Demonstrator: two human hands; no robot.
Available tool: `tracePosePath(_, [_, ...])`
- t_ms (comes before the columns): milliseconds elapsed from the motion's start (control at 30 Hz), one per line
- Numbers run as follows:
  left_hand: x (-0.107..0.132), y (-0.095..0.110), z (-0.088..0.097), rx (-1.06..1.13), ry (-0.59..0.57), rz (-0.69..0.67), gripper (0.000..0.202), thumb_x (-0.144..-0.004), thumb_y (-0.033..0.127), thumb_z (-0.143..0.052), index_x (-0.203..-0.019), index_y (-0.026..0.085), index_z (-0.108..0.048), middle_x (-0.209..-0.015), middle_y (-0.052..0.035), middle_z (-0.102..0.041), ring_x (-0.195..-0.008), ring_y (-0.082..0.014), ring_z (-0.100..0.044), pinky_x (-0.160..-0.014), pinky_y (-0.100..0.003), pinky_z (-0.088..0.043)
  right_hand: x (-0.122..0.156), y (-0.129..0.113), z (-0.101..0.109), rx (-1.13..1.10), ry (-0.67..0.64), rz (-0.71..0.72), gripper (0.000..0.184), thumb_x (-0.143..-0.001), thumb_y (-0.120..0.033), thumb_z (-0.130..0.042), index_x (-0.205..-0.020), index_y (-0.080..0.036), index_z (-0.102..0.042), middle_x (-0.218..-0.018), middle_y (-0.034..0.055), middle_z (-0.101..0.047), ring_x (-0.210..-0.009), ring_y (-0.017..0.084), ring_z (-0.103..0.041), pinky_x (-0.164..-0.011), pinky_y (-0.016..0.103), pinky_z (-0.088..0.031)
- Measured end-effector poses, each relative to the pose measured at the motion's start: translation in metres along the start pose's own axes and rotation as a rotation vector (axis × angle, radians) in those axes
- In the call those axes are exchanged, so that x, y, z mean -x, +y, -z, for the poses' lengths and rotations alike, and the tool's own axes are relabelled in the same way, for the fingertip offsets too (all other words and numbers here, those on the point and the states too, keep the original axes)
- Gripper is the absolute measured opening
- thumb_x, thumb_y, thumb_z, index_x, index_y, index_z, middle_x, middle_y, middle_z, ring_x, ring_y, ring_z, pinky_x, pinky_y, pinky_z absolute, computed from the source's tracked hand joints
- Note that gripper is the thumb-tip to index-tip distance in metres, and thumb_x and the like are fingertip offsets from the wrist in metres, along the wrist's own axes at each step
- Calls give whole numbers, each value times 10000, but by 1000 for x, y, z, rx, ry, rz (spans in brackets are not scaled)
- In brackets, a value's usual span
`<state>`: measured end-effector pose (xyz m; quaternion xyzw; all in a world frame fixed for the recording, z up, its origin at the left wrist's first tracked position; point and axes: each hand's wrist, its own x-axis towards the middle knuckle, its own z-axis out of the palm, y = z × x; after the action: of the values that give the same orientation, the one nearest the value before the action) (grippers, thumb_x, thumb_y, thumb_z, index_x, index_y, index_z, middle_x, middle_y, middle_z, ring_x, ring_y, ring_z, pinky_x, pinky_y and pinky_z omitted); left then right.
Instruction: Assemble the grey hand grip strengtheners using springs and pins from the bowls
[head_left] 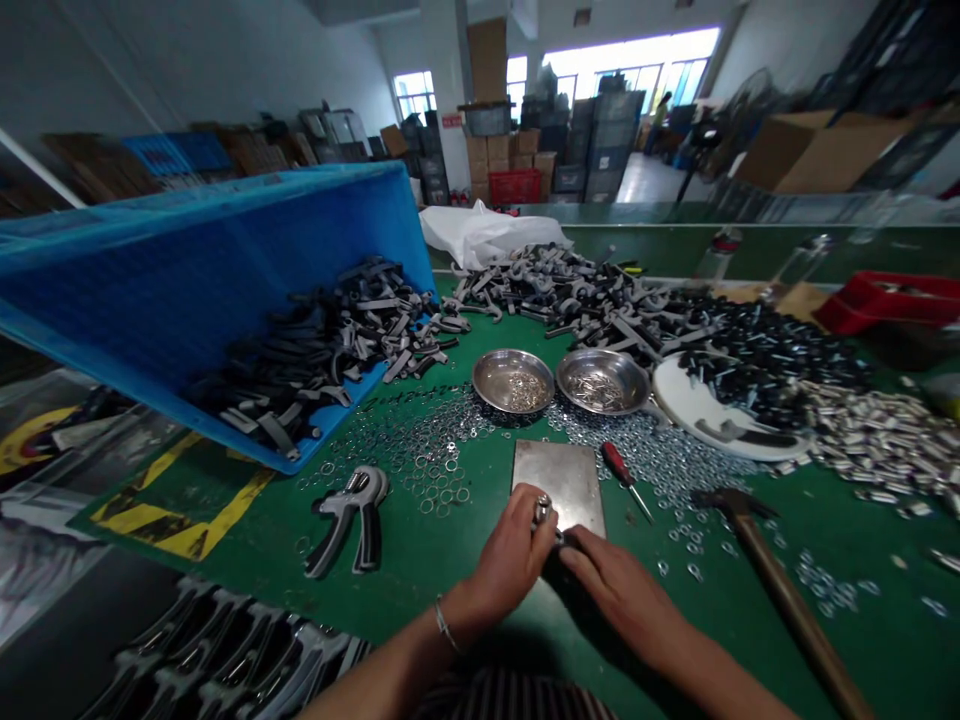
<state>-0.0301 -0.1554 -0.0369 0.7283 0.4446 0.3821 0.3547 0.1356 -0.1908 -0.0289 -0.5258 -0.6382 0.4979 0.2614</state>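
My left hand (514,545) is closed on a small shiny metal cylinder (541,507), held over the near part of a flat metal plate (551,465). Close beside it, my right hand (619,590) wraps round a dark piece whose thin metal end points at my left fingers; most of that piece is hidden. Left of my hands lies a grey and black hand grip strengthener (351,520). A red-handled screwdriver (616,463) rests right of the plate, and a hammer (780,585) with a wooden handle lies farther right.
Two steel bowls (512,356) of small parts stand behind the plate. Loose rings (446,465) and small links (694,540) are scattered around. A tipped blue crate (187,270) spills grey handles. Right are a white dish (679,390), black screw knobs (780,345) and metal cylinders (885,430).
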Motion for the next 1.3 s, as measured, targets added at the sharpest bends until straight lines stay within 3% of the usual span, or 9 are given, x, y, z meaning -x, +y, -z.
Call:
tracePosePath(67, [-1,-1,-2,-5,78,59,168,-1019,264,-351,-981,188,-496,-962,-66,-542,-906,-186,-519,-863,-336,-447,-1,-1,2,123,165,90,517,-888,-705,-473,-843,-200,-576,-843,82,-635,-736,200,-597,-621,293,-472])
tracePosePath(233, [1,3,4,-43,-57,-64,114,-987,239,-407,-968,188,-508,-989,-82,-555,-908,-190,-541,-859,-330,-463,1,-3,1,-445,-212,-143,580,-964,-691,-300,-822,-195,-563,-574,-34,-516,-391,88,-358,-403,223,-319])
tracePosePath(333, [-5,9,8,-57,-93,-103,122,-975,226,-394,-960,192,-509,-981,-85,-557,-913,-195,-554,-858,-326,-474,4,-3,-1,-545,-174,-94,577,-929,-704,-411,-804,-173,-600,-560,-32,-535,-406,72,-384,-433,204,-321])
tracePosePath(467, [-39,-1,6,-224,-319,-100,160,-970,258,-382,-983,197,-530,-992,-78,-561,-903,-206,-569,-856,-342,-475,-3,7,4,-516,-295,-195,770,-960,-707,-79,-882,-166,-622,-472,-50,-485,-309,88,-313,-395,226,-315])
tracePosePath(667, [-125,-37,-8,-641,-576,-223,231,-900,386,-529,-936,195,-653,-1017,-92,-616,-1003,-285,-569,-903,-403,-421,14,33,59,43,116,-84,328,-931,-498,-544,-880,-186,-635,-804,27,-675,-743,149,-591,-691,249,-410])
tracePosePath(800, [-193,-29,-19,-689,-510,-294,263,-925,362,-515,-1092,232,-672,-1066,-94,-654,-1023,-282,-576,-923,-386,-403,58,51,96,-39,207,-143,369,-994,-481,-432,-890,-183,-622,-729,10,-660,-624,123,-567,-601,226,-411])
tracePosePath(967, [-275,-13,-62,-752,-530,-190,244,-851,95,-502,-979,154,-701,-1079,-136,-696,-1034,-270,-628,-931,-351,-440,91,75,125,-83,408,-252,460,-979,-586,-362,-905,-188,-582,-646,-6,-623,-497,122,-498,-493,227,-396])
tracePosePath(1133, [-294,-17,-85,-757,-530,-128,190,-778,31,-527,-785,97,-705,-854,-177,-714,-835,-306,-680,-837,-415,-492,113,92,125,509,685,-268,221,-956,-344,-461,-1003,-224,-640,-1042,103,-667,-969,247,-625,-893,396,-482])
tracePosePath(1300, [-275,-9,-78,-639,-408,-75,183,-811,40,-529,-846,95,-700,-975,-203,-703,-1007,-295,-649,-964,-406,-444,128,113,123,673,685,-342,365,-889,-317,-523,-1227,-201,-599,-1164,160,-629,-1047,307,-619,-902,453,-501])
